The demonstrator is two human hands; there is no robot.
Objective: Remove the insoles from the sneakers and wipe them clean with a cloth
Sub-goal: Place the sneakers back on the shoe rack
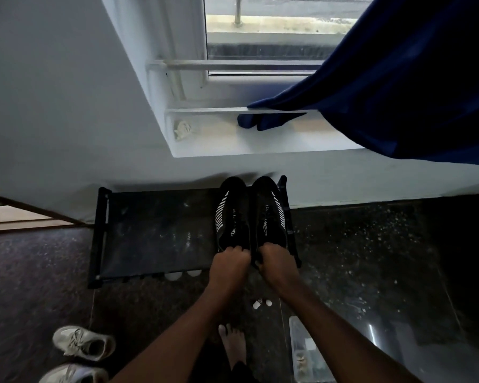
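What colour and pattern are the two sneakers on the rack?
The sneakers are black with white slanted stripes and white lettering, clearest in the head view.

The left hand (228, 265) covers the heel end and opening of the left black knit sneaker with white stripes (231, 214); the right hand (275, 262) covers the same parts of the right black knit sneaker with white stripes (270, 211). Fingertips curl out of sight at the collars. White lettering on both uppers is only partly legible. The bottom edge cuts off the lower white lace-up sneaker (72, 374) and the clear plastic box (304, 352). The dark blue fabric curtain (398, 92) runs off the top and right edges. The pale crumpled object (182, 129) is too small to identify.
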